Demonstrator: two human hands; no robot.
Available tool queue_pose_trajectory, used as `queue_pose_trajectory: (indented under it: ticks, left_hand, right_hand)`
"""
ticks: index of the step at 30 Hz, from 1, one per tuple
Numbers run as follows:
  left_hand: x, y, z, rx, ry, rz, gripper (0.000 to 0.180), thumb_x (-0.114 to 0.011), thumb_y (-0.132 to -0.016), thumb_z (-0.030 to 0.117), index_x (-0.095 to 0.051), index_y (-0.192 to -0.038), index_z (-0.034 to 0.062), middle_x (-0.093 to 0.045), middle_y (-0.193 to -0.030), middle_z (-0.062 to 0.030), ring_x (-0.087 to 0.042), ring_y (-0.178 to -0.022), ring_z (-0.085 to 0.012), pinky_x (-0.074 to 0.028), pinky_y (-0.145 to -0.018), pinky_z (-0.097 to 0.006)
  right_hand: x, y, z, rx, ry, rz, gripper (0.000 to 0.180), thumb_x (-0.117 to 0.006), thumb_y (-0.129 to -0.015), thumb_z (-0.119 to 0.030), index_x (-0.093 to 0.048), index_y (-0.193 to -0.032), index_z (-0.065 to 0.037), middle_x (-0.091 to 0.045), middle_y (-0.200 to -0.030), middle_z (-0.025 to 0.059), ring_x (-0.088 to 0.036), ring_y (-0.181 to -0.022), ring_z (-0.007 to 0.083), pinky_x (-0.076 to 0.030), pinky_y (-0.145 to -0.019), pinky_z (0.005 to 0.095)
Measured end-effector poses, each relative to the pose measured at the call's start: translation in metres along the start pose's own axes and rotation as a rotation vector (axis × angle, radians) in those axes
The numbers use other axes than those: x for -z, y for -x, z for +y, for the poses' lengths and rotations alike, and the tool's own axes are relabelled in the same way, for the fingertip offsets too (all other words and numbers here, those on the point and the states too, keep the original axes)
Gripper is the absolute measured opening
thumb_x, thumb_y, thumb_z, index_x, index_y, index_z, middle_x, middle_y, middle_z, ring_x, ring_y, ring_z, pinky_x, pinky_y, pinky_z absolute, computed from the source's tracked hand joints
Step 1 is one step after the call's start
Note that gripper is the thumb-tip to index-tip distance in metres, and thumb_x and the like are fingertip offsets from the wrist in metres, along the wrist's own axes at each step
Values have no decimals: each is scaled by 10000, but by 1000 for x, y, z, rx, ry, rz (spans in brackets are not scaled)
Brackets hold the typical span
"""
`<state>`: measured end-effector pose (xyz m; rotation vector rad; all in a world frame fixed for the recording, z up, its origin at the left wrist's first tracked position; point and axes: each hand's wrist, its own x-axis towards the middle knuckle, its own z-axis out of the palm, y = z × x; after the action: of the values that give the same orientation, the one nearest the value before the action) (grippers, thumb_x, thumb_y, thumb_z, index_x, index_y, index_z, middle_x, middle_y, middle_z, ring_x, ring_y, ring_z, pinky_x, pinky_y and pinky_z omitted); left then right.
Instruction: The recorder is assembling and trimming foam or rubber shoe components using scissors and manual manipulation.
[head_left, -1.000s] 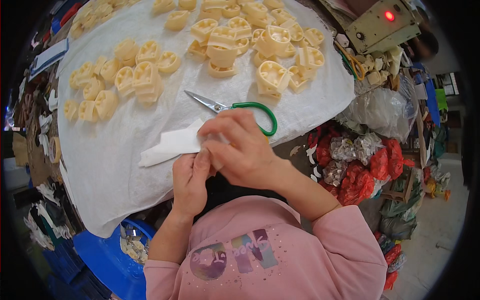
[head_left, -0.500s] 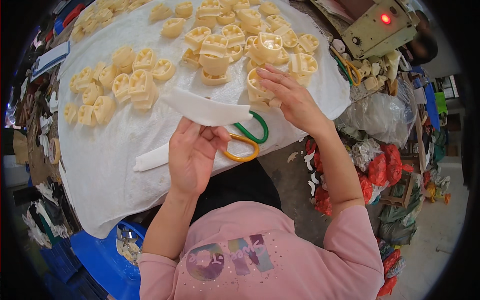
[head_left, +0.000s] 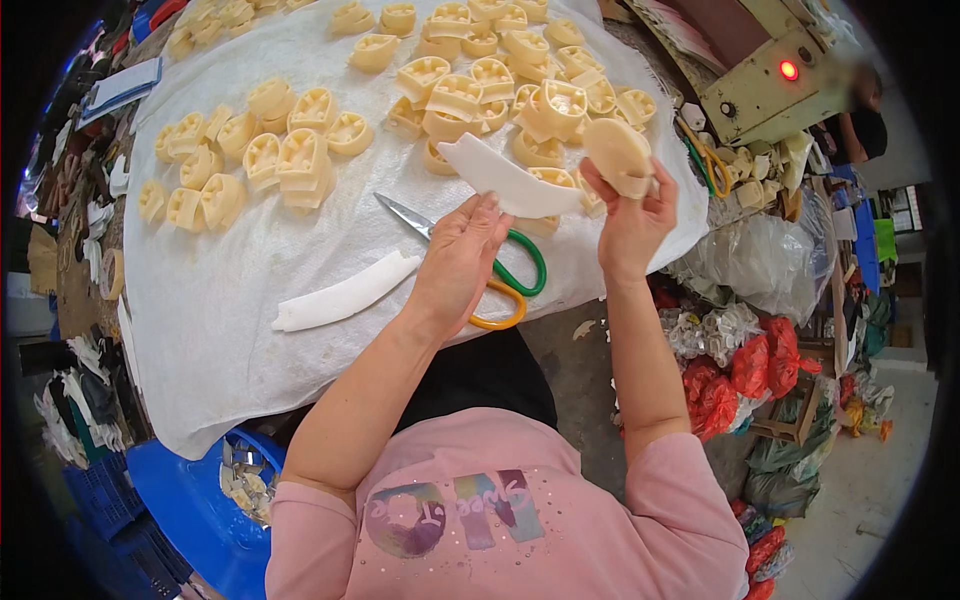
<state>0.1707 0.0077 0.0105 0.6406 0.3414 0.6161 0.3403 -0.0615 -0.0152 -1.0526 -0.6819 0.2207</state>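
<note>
A white sheet (head_left: 222,275) bears scissors (head_left: 408,218), a strip (head_left: 347,292) and cream pieces (head_left: 305,170), some apparently stacked.

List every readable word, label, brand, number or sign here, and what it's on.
Pink shirt: large and small decorative lettering across the front; wording not transcribed.
Pale metal box with a red light: any markings too small to read.
Curved white strip in the left hand: none visible.
Cream piece in the right hand: none visible.
</note>
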Motion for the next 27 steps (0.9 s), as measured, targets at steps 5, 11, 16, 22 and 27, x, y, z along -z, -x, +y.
queue_pose_trajectory:
  ticks: [5, 11, 16, 22, 27]
  left_hand:
    - [23, 16, 11, -131, -97, 36, 285, -421, -951, 225, -514, -1127, 21, -583, -1083, -128, -545, -1011, -220, -429, -896, -366]
    - [24, 50, 30, -177, 103, 52, 323, -373, -953, 230, -484, -1129, -18, -604, -1006, -148, -610, -859, -240, -454, -722, -327]
    - [44, 74, 38, -175, -50, 54, 418, -399, -954, 315, -438, -1255, 28, -615, -1000, -124, -608, -859, -201, -491, -763, -332]
    - [18, 69, 28, -406, -71, 197, 473, -340, -970, 379, -402, -1277, 24, -584, -1119, -165, -596, -958, -246, -438, -878, -380]
    - [20, 72, 28, -557, -480, 37, 491, -267, -988, 373, -519, -1117, -28, -633, -982, -179, -591, -947, -246, -410, -926, -408]
  right_hand:
    - [6, 6, -21, -100, -420, -56, 345, -586, -877, -98, -430, -1183, -74, -538, -1162, 106, -548, -1059, 244, -484, -860, 389]
    - [-3, 44, -31, -468, -779, -320, 541, -632, -821, -75, -399, -1292, -206, -522, -1200, 106, -517, -1073, 233, -430, -863, 401]
    - [-21, 58, -32, -502, -837, -529, 496, -611, -858, -126, -391, -1296, -198, -543, -1152, 134, -536, -1028, 224, -439, -827, 371]
    - [-50, 100, -34, -675, -692, -602, 516, -633, -847, -126, -383, -1299, -131, -534, -1185, 102, -551, -1044, 209, -481, -839, 361]
    - [-79, 123, -44, -631, -408, -528, 515, -695, -807, -144, -412, -1226, -45, -603, -1011, 102, -619, -865, 173, -531, -694, 284]
